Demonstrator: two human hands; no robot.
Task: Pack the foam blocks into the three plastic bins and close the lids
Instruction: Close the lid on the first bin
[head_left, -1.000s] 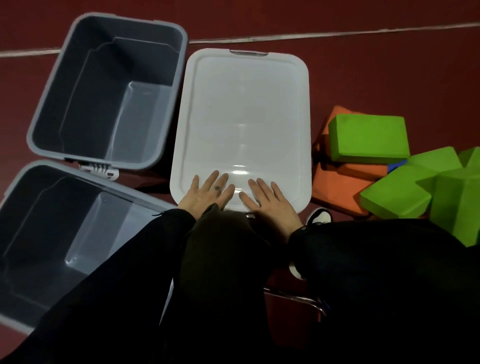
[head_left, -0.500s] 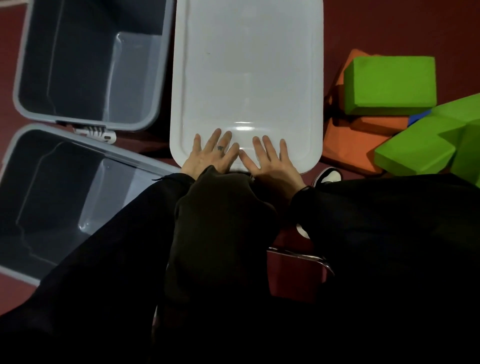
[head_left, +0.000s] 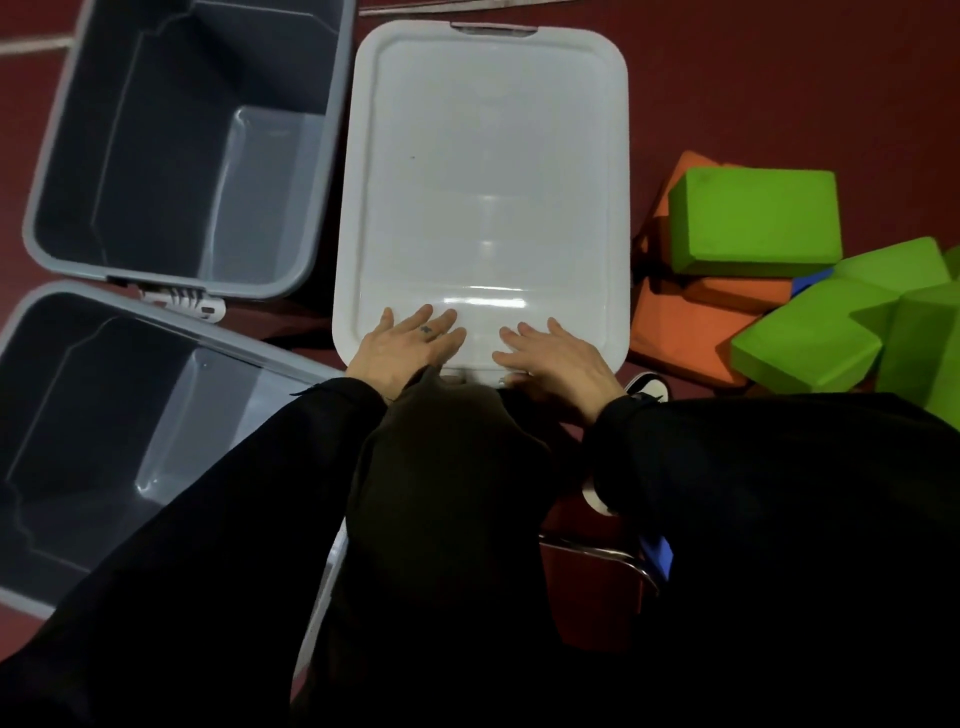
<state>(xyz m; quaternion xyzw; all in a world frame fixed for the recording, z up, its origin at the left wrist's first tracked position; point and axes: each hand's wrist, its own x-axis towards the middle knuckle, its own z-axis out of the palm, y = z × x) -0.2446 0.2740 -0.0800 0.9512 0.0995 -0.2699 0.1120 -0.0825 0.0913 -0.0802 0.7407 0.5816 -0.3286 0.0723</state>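
Pressing flat on the lid (head_left: 483, 171), near edge, both hands side by side: left hand (head_left: 402, 345) and right hand (head_left: 550, 358), fingers straight and spread, gripping nothing. Palms down rather than hooked under the rim, so likely seating the lid on its bin or snapping the near catch, though the catch itself hidden under the wrists and the bin beneath not visible. Spread fingers probably to share the push across the edge.

Just left of the left hand, two grey bins (head_left: 182, 140) and (head_left: 104, 441), lids off and nothing inside, mouths up and within reach for loading. A white latch (head_left: 182, 304) lying between them.

Right of the right hand, well apart from the lid, a loose heap of foam blocks: green (head_left: 753, 218) on top, orange (head_left: 691, 332) beneath, a sliver of blue (head_left: 810, 278) between. Heaped on the floor (head_left: 779, 78), none packed in the open bins, so most of the packing seemingly left to do.

Near the right wrist, a shoe tip (head_left: 647, 387); dark sleeves covering the foreground.
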